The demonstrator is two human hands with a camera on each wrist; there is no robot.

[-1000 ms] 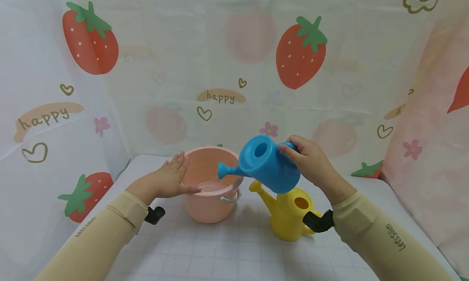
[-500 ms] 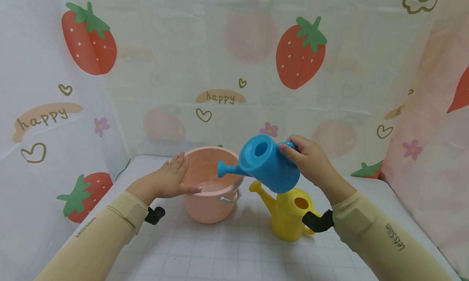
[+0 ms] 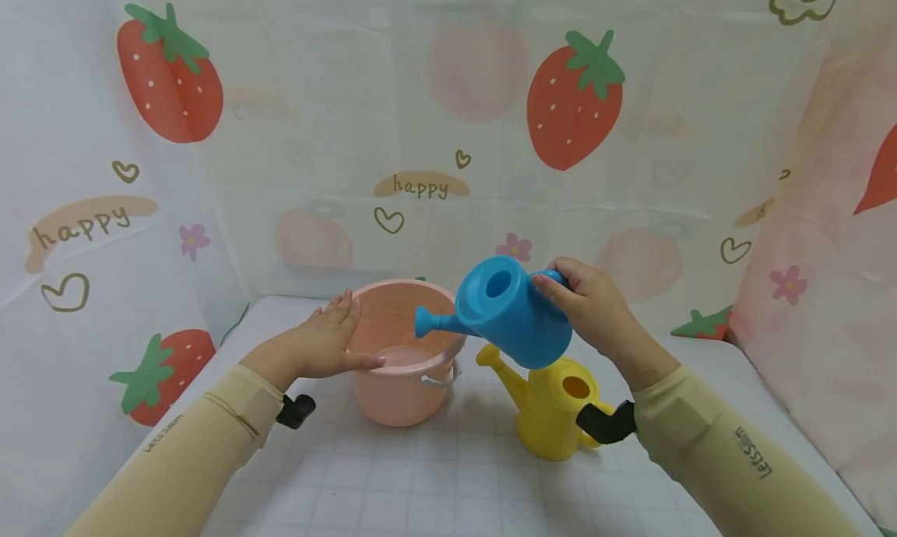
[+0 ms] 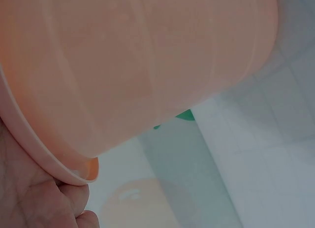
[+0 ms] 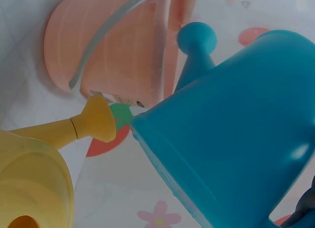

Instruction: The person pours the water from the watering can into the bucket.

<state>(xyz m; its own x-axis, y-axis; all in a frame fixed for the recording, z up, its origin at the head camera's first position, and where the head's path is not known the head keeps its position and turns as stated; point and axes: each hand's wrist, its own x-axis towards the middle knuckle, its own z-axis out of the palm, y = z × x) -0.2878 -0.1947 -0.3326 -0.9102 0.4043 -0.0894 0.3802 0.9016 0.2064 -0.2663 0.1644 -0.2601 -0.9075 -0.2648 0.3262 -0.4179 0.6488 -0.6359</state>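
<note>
My right hand (image 3: 587,303) grips the handle of a blue watering can (image 3: 522,319), holding it raised and tipped to the left. Its spout (image 3: 436,322) reaches over the rim of a pink bucket (image 3: 401,397), and in the right wrist view the spout head (image 5: 197,37) lies across the bucket's rim (image 5: 165,46). My left hand (image 3: 315,342) rests on the bucket's left rim, fingers straight and thumb along the front edge. In the left wrist view the palm (image 4: 29,188) lies against the rim, beside the bucket wall (image 4: 147,55). Most of the fingers are hidden there.
Below the blue can a yellow watering can (image 3: 550,416) stands on the white table (image 3: 420,490), its spout toward the bucket. A grey bail handle (image 3: 440,380) hangs at the bucket's right side. Strawberry-print cloth (image 3: 448,117) encloses the back and sides.
The blue watering can and right hand have shifted very slightly left. The left hand, bucket and yellow watering can look the same.
</note>
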